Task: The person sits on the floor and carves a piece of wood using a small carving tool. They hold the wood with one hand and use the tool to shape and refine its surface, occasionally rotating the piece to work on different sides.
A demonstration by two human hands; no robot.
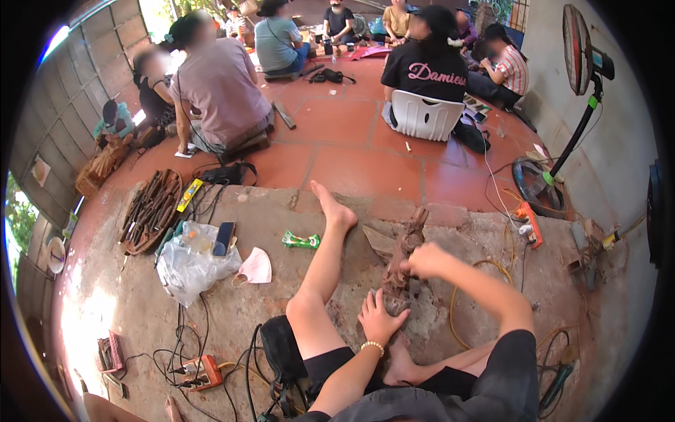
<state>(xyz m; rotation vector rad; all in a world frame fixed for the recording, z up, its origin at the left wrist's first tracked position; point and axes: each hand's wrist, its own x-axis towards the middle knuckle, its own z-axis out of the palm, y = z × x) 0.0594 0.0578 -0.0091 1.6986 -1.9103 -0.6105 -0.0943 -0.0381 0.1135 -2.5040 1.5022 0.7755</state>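
A brown carved piece of wood (402,259) stands between my legs on the rough concrete, its top leaning away from me. My left hand (380,320), with a beaded bracelet at the wrist, is at its near end, thumb and fingers spread around the lower part. Beside the middle of the carving, my right hand (430,261) is closed in a fist and slightly blurred. What it holds, if anything, is hidden. A flat wooden board (378,240) lies just left of the carving.
Left are a basket of carving tools (151,211), a plastic bag (193,264), a phone (223,239), a face mask (255,267) and a green packet (301,240). Cords run from orange power strips (204,373). A standing fan (578,53) is right. Several people sit ahead.
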